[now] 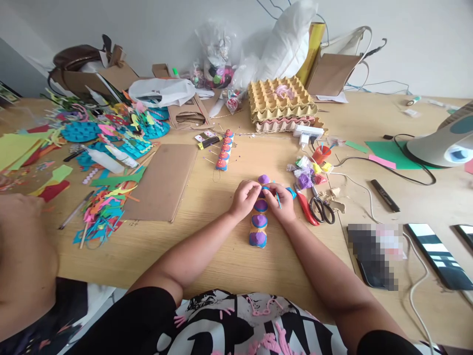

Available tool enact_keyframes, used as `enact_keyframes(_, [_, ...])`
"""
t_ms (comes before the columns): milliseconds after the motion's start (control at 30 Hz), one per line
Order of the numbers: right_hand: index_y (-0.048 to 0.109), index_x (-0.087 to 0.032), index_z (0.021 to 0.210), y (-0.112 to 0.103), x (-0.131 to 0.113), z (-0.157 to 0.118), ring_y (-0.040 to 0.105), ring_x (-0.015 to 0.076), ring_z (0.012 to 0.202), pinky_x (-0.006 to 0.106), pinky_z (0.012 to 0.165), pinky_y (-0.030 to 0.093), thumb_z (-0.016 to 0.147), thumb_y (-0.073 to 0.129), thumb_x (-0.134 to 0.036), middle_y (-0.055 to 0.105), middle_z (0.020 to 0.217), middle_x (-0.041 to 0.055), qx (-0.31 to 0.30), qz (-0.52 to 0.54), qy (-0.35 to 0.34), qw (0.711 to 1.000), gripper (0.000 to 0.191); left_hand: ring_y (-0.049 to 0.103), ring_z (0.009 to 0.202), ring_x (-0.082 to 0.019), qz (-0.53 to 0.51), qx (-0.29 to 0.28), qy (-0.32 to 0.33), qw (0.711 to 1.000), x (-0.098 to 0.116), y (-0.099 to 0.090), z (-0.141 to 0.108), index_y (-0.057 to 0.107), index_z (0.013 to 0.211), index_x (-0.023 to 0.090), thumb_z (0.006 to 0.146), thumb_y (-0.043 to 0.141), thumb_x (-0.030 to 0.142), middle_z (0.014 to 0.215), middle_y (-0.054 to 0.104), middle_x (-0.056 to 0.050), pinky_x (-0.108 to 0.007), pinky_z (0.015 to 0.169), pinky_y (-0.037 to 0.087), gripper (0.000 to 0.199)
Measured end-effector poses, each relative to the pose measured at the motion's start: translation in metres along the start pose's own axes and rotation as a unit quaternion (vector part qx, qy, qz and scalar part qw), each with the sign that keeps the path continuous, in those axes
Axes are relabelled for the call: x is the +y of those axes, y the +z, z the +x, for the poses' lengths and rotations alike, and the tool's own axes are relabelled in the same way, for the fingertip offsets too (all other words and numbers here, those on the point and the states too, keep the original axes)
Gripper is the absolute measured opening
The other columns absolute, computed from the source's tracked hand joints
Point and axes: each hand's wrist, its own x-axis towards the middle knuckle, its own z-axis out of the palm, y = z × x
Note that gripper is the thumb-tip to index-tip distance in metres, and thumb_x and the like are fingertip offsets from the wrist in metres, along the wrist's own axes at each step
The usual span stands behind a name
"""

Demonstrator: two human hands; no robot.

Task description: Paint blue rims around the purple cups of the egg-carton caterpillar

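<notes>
Only got the head view, so here goes. The purple-and-blue bumpy strip [260, 222] is on the table, both hands at its far half. Left hand [244, 199] has thumb and finger pinched narrow; can't tell if anything's between them. Right hand [284, 207] is pinched too, looks like on a thin blue piece [279, 201].

My worry: pressing too hard could dent a bump or skid the whole strip, since I see nothing bracing it. A loose pinch could drop that skinny blue bit. And an elbow swinging right might clip the scissors [321, 207] or red-handled tool [305, 207] just right of the strip.

Counts: four bumps visible clearly, plus one mostly hidden by fingers. One red-and-blue strip [224, 150] beyond it to the left, one pair of scissors, one red-handled tool, and three phones [439, 256] off to its right.
</notes>
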Motion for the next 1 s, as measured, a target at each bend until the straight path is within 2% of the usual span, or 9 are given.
enact_keyframes(300, [0.073, -0.023, 0.093, 0.002, 0.005, 0.002, 0.063, 0.0182, 0.070, 0.034, 0.070, 0.052, 0.103, 0.063, -0.052, 0.070, 0.074, 0.0026, -0.025, -0.058, -0.059, 0.996, 0.032, 0.068, 0.096, -0.024, -0.002, 0.002, -0.012, 1.000, -0.004, 0.000, 0.001, 0.067, 0.086, 0.023, 0.107, 0.050, 0.066, 0.092, 0.074, -0.008, -0.040, 0.092, 0.053, 0.050])
enact_keyframes(467, [0.072, -0.023, 0.090, 0.001, 0.006, 0.002, 0.064, 0.0193, 0.070, 0.035, 0.072, 0.052, 0.106, 0.060, -0.053, 0.072, 0.075, 0.0037, -0.025, -0.077, -0.082, 0.993, 0.035, 0.066, 0.093, -0.023, -0.012, -0.003, 0.003, 1.000, -0.002, -0.002, 0.001, 0.065, 0.086, 0.023, 0.110, 0.048, 0.060, 0.090, 0.072, -0.007, -0.040, 0.091, 0.052, 0.048])
enact_keyframes(667, [0.070, -0.024, 0.088, -0.001, 0.004, 0.002, 0.066, 0.0197, 0.071, 0.036, 0.071, 0.054, 0.109, 0.054, -0.053, 0.074, 0.077, 0.0045, -0.019, -0.085, -0.081, 0.993, 0.039, 0.065, 0.093, -0.023, 0.009, -0.036, 0.022, 0.999, 0.004, -0.004, 0.000, 0.065, 0.090, 0.025, 0.111, 0.048, 0.057, 0.090, 0.072, -0.006, -0.040, 0.090, 0.052, 0.042])
enact_keyframes(1000, [0.068, -0.025, 0.090, -0.003, 0.004, 0.002, 0.066, 0.0191, 0.072, 0.036, 0.072, 0.054, 0.109, 0.054, -0.051, 0.073, 0.079, 0.0034, -0.028, -0.073, -0.072, 0.994, 0.035, 0.067, 0.100, -0.024, -0.002, -0.046, 0.009, 0.999, 0.008, -0.004, 0.003, 0.065, 0.089, 0.025, 0.111, 0.050, 0.056, 0.096, 0.075, -0.007, -0.043, 0.095, 0.053, 0.040])
